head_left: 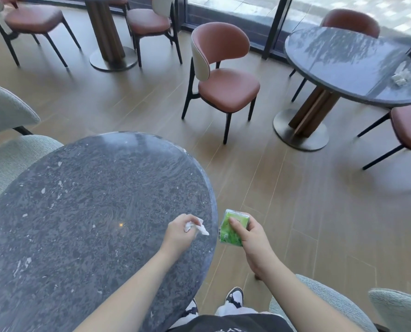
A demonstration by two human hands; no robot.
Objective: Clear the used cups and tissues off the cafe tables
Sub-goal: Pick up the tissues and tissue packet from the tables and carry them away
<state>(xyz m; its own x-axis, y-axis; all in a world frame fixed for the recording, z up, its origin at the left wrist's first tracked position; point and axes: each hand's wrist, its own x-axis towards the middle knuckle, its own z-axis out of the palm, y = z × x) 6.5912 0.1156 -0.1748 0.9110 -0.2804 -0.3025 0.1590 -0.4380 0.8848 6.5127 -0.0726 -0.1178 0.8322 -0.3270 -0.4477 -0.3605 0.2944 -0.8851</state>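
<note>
While curled fingers (186,220) half-hide tissue (201,227), far wad (401,76) blurs.

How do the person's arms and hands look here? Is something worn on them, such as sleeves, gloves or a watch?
Both arms are bare up to the frame edge, with no sleeves in view. The left hand and the right hand wear no gloves, and no watch, bracelet or ring is visible. The fingernails look short and unpainted.
</note>
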